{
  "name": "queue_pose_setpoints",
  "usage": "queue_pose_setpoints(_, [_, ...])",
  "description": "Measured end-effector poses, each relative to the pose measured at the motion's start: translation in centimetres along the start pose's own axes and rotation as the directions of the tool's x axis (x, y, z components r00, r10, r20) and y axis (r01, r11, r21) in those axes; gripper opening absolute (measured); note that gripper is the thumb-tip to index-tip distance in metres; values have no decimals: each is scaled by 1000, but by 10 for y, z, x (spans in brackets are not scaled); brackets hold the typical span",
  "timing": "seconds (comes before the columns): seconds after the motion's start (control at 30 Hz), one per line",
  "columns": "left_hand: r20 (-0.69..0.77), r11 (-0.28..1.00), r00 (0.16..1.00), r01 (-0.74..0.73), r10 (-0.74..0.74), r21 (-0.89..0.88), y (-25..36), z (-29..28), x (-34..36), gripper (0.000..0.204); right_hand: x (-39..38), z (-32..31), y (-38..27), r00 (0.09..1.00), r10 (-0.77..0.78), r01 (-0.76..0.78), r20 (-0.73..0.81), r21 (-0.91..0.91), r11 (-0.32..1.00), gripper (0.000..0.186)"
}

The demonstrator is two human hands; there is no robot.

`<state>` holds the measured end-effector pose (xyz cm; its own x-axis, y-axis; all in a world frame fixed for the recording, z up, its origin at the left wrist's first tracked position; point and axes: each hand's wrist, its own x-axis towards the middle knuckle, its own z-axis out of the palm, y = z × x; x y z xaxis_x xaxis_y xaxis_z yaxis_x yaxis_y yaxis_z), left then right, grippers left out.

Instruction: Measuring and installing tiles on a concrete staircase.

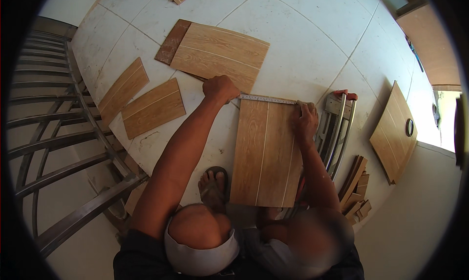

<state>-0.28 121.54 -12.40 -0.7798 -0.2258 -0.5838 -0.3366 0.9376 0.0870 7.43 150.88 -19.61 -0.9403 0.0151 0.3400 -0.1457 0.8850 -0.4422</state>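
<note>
A wood-patterned tile (264,158) lies lengthwise before me, with a steel tape measure (266,98) stretched across its far edge. My left hand (220,89) is closed at the tape's left end, just beyond the tile's upper-left corner; the tape's case is hidden in it. My right hand (305,118) grips the tile's upper-right corner and the other end of the tape, fingers curled. A manual tile cutter (339,114) with metal rails and red parts lies right of the tile, partly under my right arm. My sandaled foot (212,187) is left of the tile.
Stacked tiles (215,50) lie ahead, two cut pieces (151,109) to the left, narrow offcuts (356,187) at lower right. Another tile (391,133) bears a dark ring. A metal railing (63,158) borders the white tiled floor (308,40) on the left; a wall (405,192) stands right.
</note>
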Motion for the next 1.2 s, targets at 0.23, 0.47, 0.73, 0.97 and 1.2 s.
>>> queue_pose_setpoints(0.23, [22,1000,1000,13,-14,26,0,-1,1,36,-1,-4,-3,999,13,-12,41,-27,1000,19])
queue_pose_setpoints(0.47, [-23,1000,1000,-12,12,17,0,-1,0,30,6,-1,-1,1000,-11,10,18,67,998,21])
queue_pose_setpoints(0.73, [37,1000,999,3,-3,20,4,1,2,43,6,-2,7,999,-41,40,13,80,996,23])
queue_pose_setpoints(0.97, [-17,998,1000,-5,6,56,-2,5,2,35,-4,-1,2,999,-47,45,18,112,993,19])
queue_pose_setpoints(1.2, [-10,1000,1000,-7,7,30,-2,6,3,39,12,-3,2,998,-46,42,37,108,993,19])
